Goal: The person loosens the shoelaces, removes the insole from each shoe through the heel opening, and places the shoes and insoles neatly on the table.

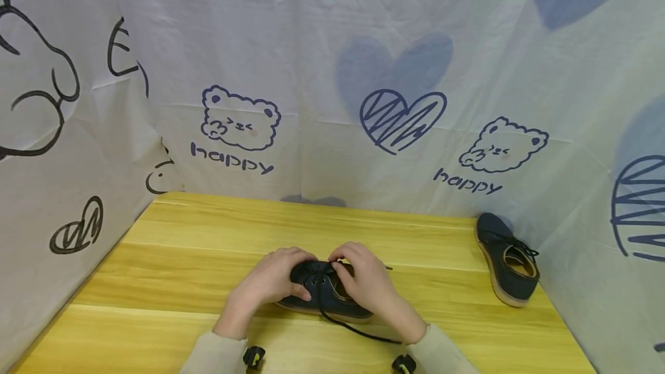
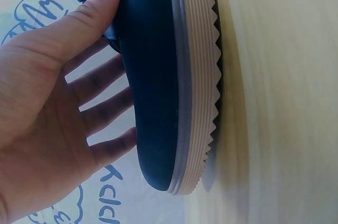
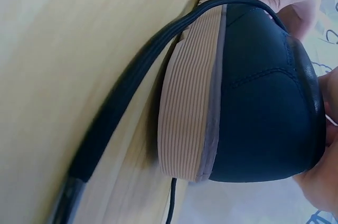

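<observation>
A dark navy shoe [image 1: 340,306] with a tan ridged sole [image 3: 185,108] lies on the wooden table, toe to the left. My left hand [image 1: 272,277] grips its front part, thumb on the near side by the eyelets and fingers across the far side. At the lacing, near the shoe's opening, my right hand [image 1: 370,281] pinches the black shoelace [image 1: 358,332] between thumb and forefinger; the exact pinch point is partly hidden. One loose lace end hangs over the near side onto the table. Another lace tip [image 1: 388,268] pokes out behind the right hand.
A matching laced shoe [image 1: 522,288] stands at the table's right edge. Printed white cloth [image 1: 322,62] walls in the back and both sides of the yellow wooden table [image 1: 156,281]. Two small black clips [image 1: 254,357] are near the sleeves.
</observation>
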### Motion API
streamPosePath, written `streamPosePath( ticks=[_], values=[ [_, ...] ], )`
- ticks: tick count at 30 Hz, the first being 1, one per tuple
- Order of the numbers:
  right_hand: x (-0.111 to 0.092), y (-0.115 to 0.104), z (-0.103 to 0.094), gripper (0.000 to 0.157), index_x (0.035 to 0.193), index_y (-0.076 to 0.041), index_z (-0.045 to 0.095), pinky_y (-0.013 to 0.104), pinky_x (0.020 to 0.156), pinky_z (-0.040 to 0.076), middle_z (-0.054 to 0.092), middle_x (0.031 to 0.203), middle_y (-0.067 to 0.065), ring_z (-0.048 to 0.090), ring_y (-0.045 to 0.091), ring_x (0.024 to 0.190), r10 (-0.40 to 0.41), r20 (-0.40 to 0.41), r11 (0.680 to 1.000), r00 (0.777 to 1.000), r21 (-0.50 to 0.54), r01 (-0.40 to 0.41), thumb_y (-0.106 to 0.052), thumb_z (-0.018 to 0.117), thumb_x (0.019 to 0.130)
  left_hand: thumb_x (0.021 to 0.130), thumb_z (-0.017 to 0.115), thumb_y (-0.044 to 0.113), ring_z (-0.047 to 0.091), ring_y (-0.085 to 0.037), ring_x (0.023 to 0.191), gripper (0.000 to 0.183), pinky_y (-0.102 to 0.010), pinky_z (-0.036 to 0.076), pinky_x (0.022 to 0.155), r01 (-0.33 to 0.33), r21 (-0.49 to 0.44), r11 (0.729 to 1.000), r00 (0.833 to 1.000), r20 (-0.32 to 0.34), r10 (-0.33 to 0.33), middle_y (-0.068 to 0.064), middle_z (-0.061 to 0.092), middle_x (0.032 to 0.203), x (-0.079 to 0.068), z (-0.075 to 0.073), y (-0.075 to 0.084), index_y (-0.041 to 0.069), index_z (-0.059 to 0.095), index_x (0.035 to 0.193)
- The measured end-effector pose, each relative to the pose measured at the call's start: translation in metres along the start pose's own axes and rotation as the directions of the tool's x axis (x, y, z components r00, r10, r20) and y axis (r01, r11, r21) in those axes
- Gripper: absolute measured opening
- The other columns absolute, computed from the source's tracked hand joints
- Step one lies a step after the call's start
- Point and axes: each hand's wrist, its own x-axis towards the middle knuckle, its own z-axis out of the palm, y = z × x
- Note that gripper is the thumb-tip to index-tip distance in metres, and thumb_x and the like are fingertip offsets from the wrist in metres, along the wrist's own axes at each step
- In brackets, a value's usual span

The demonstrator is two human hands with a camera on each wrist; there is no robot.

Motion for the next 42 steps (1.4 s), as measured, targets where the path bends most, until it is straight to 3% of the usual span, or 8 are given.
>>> streamPosePath(
  ticks=[5, 11, 19, 25, 33, 37, 42],
  values=[
    [0.001, 0.001, 0.002, 0.012, 0.104, -0.015, 0.073, 0.041, 0.084, 0.058, 0.071, 0.100, -0.003, 0.068, 0.016, 0.096, 0.124, -0.017, 0.988, 0.992, 0.090, -0.122, -0.007, 0.074, 0.096, 0.070, 0.097, 0.032, 0.062, -0.036, 0.121, 0.069, -0.059, 0.046, 0.105, -0.001, -0.001, 1.000, 1.000, -0.003, 0.001, -0.006, 0.068, 0.130, 0.000, 0.001, -0.001, 0.017, 0.070, 0.131],
    [0.002, 0.003, 0.005, 0.012, 0.100, -0.016, 0.075, 0.049, 0.088, 0.057, 0.071, 0.092, -0.006, 0.069, 0.016, 0.091, 0.282, -0.034, 0.936, 0.959, 0.230, -0.267, -0.005, 0.075, 0.095, 0.070, 0.097, 0.032, 0.061, -0.036, 0.122, 0.069, -0.060, 0.045, 0.106, 0.001, -0.007, 1.000, 1.000, -0.006, -0.001, -0.007, 0.068, 0.132, -0.001, 0.001, -0.001, 0.017, 0.070, 0.132],
    [0.002, 0.004, 0.003, 0.012, 0.100, -0.016, 0.075, 0.048, 0.089, 0.057, 0.071, 0.092, -0.006, 0.069, 0.016, 0.092, 0.297, -0.019, 0.927, 0.955, 0.244, -0.283, -0.006, 0.075, 0.095, 0.070, 0.097, 0.031, 0.060, -0.037, 0.123, 0.069, -0.061, 0.044, 0.106, 0.001, -0.013, 1.000, 1.000, -0.002, -0.001, -0.007, 0.067, 0.133, 0.000, 0.000, -0.001, 0.017, 0.070, 0.132],
    [0.000, -0.001, 0.000, 0.010, 0.105, -0.015, 0.075, 0.046, 0.090, 0.057, 0.073, 0.101, -0.001, 0.070, 0.017, 0.099, 0.220, -0.021, 0.958, 0.975, 0.191, -0.212, -0.009, 0.074, 0.097, 0.072, 0.096, 0.032, 0.060, -0.037, 0.124, 0.068, -0.060, 0.044, 0.106, 0.010, -0.010, 1.000, 1.000, 0.011, -0.010, -0.007, 0.067, 0.134, 0.000, 0.000, -0.001, 0.018, 0.070, 0.133],
    [0.002, -0.011, -0.004, 0.019, 0.116, -0.012, 0.073, 0.040, 0.094, 0.058, 0.071, 0.118, 0.001, 0.067, 0.019, 0.114, 0.034, -0.008, 0.990, 0.999, 0.135, -0.032, -0.008, 0.073, 0.098, 0.071, 0.096, 0.034, 0.061, -0.036, 0.123, 0.071, -0.060, 0.045, 0.106, 0.009, 0.006, 1.000, 1.000, 0.010, -0.009, -0.007, 0.067, 0.134, 0.000, 0.001, -0.002, 0.018, 0.069, 0.134],
    [0.002, -0.015, -0.003, 0.020, 0.114, -0.010, 0.073, 0.037, 0.093, 0.058, 0.070, 0.120, 0.003, 0.066, 0.020, 0.114, -0.084, -0.022, 0.991, 0.996, 0.103, 0.086, -0.004, 0.075, 0.095, 0.072, 0.096, 0.035, 0.061, -0.036, 0.122, 0.070, -0.060, 0.046, 0.105, 0.007, 0.006, 1.000, 1.000, 0.010, -0.007, -0.007, 0.067, 0.133, 0.000, 0.001, -0.001, 0.017, 0.069, 0.134],
    [0.003, -0.017, -0.001, 0.019, 0.109, -0.010, 0.074, 0.032, 0.093, 0.058, 0.069, 0.119, 0.004, 0.066, 0.020, 0.112, -0.228, -0.025, 0.972, 0.973, 0.042, 0.229, 0.000, 0.076, 0.093, 0.073, 0.095, 0.034, 0.061, -0.036, 0.122, 0.070, -0.059, 0.046, 0.105, 0.011, 0.001, 1.000, 1.000, 0.013, -0.011, -0.007, 0.067, 0.133, -0.001, 0.000, -0.001, 0.016, 0.068, 0.135]
  ],
)
